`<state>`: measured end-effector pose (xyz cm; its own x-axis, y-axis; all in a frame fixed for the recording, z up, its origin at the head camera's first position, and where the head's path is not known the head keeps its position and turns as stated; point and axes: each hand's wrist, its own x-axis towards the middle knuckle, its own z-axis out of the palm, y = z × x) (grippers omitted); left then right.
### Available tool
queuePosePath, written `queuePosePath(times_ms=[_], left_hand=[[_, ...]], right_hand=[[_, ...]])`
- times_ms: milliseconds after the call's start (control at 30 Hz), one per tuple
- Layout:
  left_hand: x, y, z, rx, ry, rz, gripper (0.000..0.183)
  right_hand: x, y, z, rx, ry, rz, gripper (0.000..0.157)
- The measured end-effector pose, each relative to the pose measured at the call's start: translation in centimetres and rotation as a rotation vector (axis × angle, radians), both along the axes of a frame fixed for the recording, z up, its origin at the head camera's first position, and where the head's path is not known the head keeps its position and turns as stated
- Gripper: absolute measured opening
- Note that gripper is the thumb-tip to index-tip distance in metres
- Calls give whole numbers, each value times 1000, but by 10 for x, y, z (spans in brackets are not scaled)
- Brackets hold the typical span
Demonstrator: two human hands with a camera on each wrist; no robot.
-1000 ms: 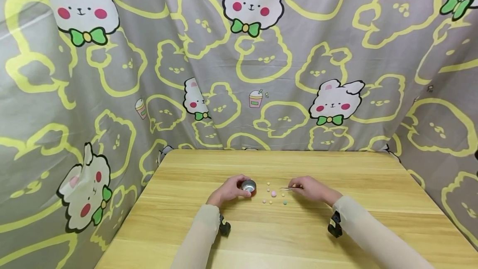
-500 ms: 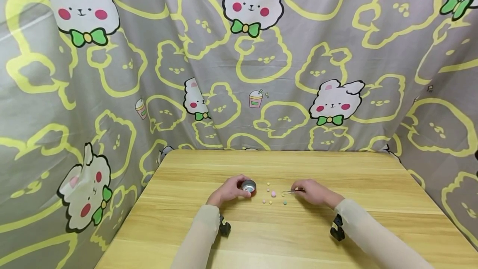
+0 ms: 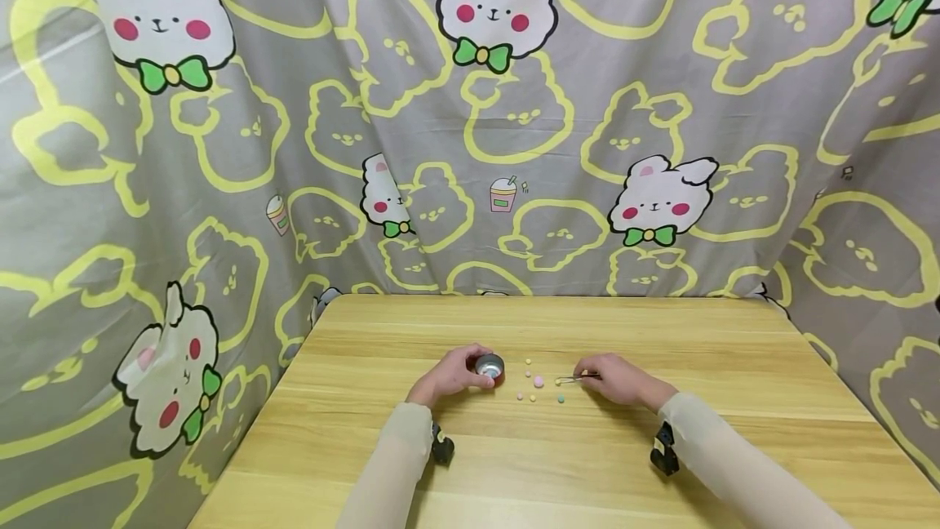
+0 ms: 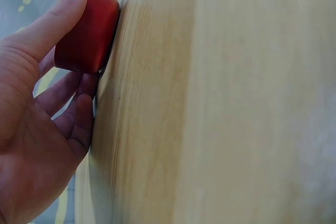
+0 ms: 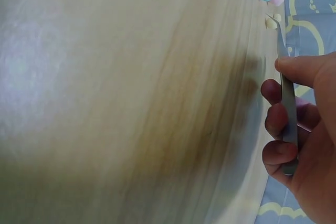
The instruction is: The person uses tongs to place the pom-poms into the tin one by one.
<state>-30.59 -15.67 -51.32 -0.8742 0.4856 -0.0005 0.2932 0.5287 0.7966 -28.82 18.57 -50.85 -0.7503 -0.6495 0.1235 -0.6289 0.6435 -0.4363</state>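
My left hand (image 3: 455,371) grips a small round tin, red outside (image 4: 90,34) and silvery inside, that stands on the table with its mouth up. Something small and pale lies inside the tin; its kind is too small to tell. In my right hand (image 3: 615,378) is a pair of metal tweezers (image 5: 289,111), pinched between thumb and fingers. Their tips are at a small yellow pom-pom (image 5: 271,23); whether they squeeze it I cannot tell. Close by are a teal pom-pom (image 3: 561,399) and a bigger pink pom-pom (image 3: 538,382).
Between the hands several more small balls lie scattered, among them a yellow one (image 3: 533,398) and a pink one (image 3: 519,397). The wooden table (image 3: 529,464) ends at a patterned grey curtain (image 3: 543,145) behind and at the sides.
My right hand has shifted slightly right and nearer to me, bringing the tweezer tips down to the yellow pom-pom. The left hand and tin have stayed in place.
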Motion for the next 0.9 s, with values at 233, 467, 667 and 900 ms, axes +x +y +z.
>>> queuePosePath(times_ms=[233,467,667,900], left_hand=[[0,0,1,6,-5,6,48],[0,1,-1,-3,11,4,48],[0,1,-1,-5,9,6,48],[0,0,-1,-5,22,-7,48]], right_hand=[[0,0,-1,5,53,18,11],[2,2,0,-17,43,28,12],[3,4,1,-55,-4,-12,14],[1,7,1,-75,-49,-31,16]])
